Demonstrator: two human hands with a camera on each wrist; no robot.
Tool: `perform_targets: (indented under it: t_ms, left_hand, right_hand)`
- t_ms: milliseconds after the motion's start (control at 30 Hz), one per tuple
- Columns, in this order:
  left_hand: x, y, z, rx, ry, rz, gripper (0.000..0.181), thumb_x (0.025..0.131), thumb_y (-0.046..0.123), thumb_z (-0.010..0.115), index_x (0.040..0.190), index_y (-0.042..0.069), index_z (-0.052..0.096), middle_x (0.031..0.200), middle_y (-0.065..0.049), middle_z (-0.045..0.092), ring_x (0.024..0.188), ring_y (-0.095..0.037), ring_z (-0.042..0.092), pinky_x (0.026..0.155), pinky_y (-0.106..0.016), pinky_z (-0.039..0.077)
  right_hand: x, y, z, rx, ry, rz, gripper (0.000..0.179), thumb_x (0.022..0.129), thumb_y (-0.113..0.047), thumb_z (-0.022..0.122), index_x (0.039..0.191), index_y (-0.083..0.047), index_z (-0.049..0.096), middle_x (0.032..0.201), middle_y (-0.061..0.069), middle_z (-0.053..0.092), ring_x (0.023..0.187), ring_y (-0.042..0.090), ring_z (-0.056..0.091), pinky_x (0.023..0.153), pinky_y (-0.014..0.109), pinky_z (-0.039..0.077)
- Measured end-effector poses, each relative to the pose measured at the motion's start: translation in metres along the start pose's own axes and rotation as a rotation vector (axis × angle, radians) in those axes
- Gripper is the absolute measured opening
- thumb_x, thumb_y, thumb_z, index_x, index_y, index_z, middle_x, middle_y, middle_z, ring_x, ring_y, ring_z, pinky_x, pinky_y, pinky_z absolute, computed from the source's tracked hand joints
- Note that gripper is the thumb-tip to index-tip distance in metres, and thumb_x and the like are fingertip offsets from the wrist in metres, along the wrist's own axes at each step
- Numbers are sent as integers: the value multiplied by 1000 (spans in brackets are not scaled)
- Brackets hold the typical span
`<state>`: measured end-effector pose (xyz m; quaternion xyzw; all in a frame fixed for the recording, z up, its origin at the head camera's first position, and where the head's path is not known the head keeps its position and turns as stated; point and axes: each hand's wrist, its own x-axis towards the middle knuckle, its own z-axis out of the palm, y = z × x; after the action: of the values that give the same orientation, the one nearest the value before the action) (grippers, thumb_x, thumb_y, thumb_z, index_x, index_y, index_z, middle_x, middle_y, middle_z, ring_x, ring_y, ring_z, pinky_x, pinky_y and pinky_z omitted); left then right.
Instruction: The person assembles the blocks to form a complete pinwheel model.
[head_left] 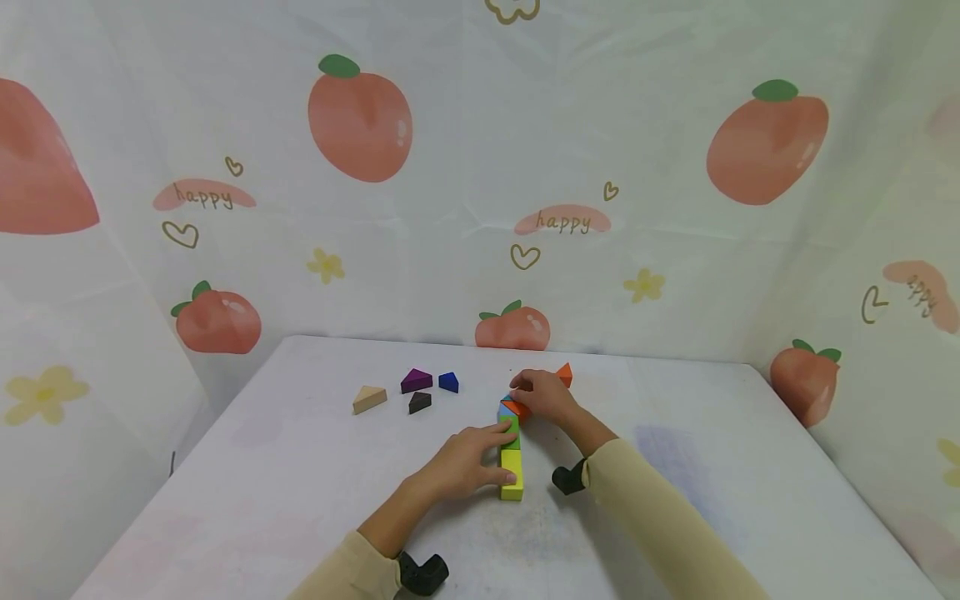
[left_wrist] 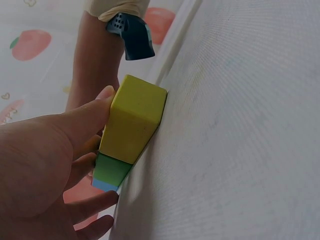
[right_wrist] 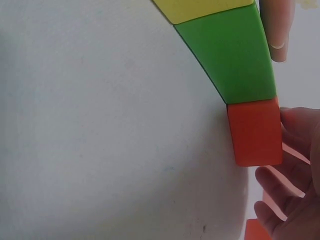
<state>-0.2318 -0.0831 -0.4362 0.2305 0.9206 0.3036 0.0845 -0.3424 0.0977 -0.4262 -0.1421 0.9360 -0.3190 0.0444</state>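
Note:
A row of blocks runs away from me at the table's middle: a yellow block (head_left: 512, 467), a green block (head_left: 513, 435), then light blue (head_left: 506, 412) and orange triangular blocks (right_wrist: 256, 132). My left hand (head_left: 468, 462) lies along its left side, fingers extended, with the thumb on the yellow block and a fingertip on the green one. In the left wrist view the thumb touches the yellow block's edge. At the far end my right hand (head_left: 551, 396) curls its fingers around the orange block; the fingertips are partly hidden by it in the right wrist view.
Left of the row lie a natural wood triangle (head_left: 369, 399), a purple block (head_left: 416, 381), a black block (head_left: 420, 402) and a blue block (head_left: 448, 382). Another orange triangle (head_left: 566, 374) stands behind the right hand. A printed cloth (head_left: 450, 250) hangs beyond the white table (head_left: 300, 500).

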Motion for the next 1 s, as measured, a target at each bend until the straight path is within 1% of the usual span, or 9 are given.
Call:
perform_targets:
  t_ms: [200,333,433,667,767,1000]
  left_hand:
    - [0,1,-1,-5,0,3,66,85,44,73,143,23,51,152,8,39,137,-26,37,106,-52,37]
    - [0,1,-1,-5,-2,-6,66,84,44,73,143,23,52,152,7,39,137,-26,38,105,-52,37]
    - [0,1,-1,-4,-1,-9,66,84,45,73,143,23,52,152,8,39,137,-26,38,106,-52,36]
    - [0,0,0,0,0,-12,67,84,45,73,143,24,51,151,8,39,137,-25,37,105,-51,37]
    - [0,0,0,-5,-1,-14,67,84,45,73,143,24,51,151,8,39,137,-25,37,105,-51,37]
    - [-1,1,0,3,4,-5,66,84,45,73,143,23,51,152,8,39,137,-25,37,107,-50,36]
  right_hand:
    - [0,0,-3,9,4,-22,19,93,-20,67,108,-10,69,102,2,67,95,20,60,82,32,54]
    - [2,1,-7,27,16,-11,19,93,-19,66,109,-10,69,103,2,67,93,19,60,80,31,55]
    - [2,1,-12,21,37,-11,19,93,-18,65,109,-10,69,101,2,67,90,19,59,78,32,54]
    - [-1,3,-22,-16,90,-40,18,94,-16,66,108,-7,69,95,2,67,85,19,58,75,32,54]
    - [-1,5,-25,-27,112,-39,16,94,-16,66,107,-7,69,95,3,67,86,21,58,77,33,54]
    - [-2,11,-32,-44,181,-38,17,93,-15,67,107,-6,70,101,6,69,98,27,59,87,42,52]
